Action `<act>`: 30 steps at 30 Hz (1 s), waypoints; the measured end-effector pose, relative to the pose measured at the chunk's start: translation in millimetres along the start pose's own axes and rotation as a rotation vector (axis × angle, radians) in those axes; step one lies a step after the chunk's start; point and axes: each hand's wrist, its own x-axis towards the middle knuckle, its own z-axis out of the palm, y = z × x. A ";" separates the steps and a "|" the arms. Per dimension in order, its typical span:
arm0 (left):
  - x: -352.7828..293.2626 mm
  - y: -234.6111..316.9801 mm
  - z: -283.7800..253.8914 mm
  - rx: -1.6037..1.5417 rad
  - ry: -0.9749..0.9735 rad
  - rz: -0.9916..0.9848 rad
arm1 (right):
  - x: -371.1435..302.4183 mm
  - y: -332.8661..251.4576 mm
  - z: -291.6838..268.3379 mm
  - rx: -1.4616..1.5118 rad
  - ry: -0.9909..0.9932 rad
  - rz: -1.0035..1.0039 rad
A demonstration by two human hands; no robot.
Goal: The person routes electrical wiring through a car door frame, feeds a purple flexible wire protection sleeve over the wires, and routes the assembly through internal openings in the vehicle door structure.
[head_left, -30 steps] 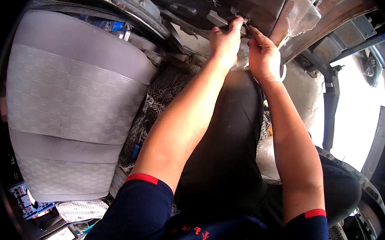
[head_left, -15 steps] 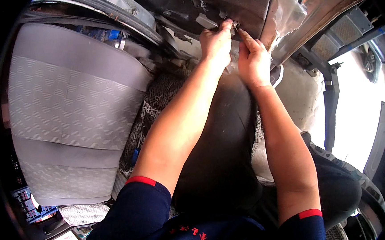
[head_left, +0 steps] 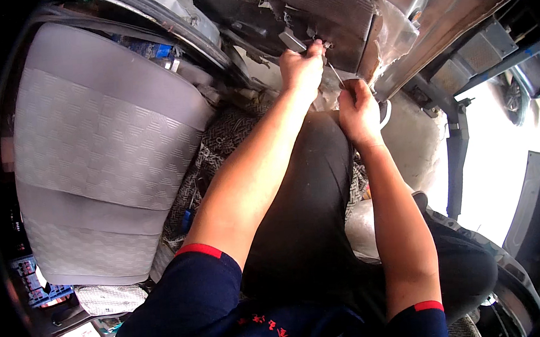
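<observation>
My left hand (head_left: 303,72) reaches up to a dark door panel (head_left: 350,22), fingers closed in a pinch at a small metal fitting (head_left: 328,44) on it. Whether the fingertips grip this fitting or just touch it is hard to see. Closer to me and to the right, my right hand (head_left: 360,111) is closed around a thin metal rod (head_left: 337,74). The rod slants up and left from the fingers toward the fitting, its tip near the left fingertips. Its other end is hidden in the hand. A grey handle-like piece (head_left: 292,41) sits on the panel beside my left hand.
A grey patterned seat (head_left: 103,149) fills the left side. Torn clear plastic sheeting (head_left: 395,31) hangs off the panel's right edge. My black-trousered leg (head_left: 312,184) lies below the hands. A dark metal frame (head_left: 460,155) stands by the bright opening at right.
My right hand has drawn back toward me, away from the fitting, and the thin rod now shows between them. My left hand stays at the fitting. The view has shifted slightly.
</observation>
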 end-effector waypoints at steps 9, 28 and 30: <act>-2.4 -8.8 -7.0 -0.060 -0.076 -0.283 | -17.1 18.6 -12.2 0.087 -0.027 0.057; -110.6 113.6 -60.5 -0.468 -0.536 -0.224 | -10.7 -142.5 -74.5 0.010 -0.183 -0.707; -118.7 128.1 -64.3 -0.463 -0.557 -0.239 | -11.8 -157.3 -85.9 -0.019 -0.197 -0.733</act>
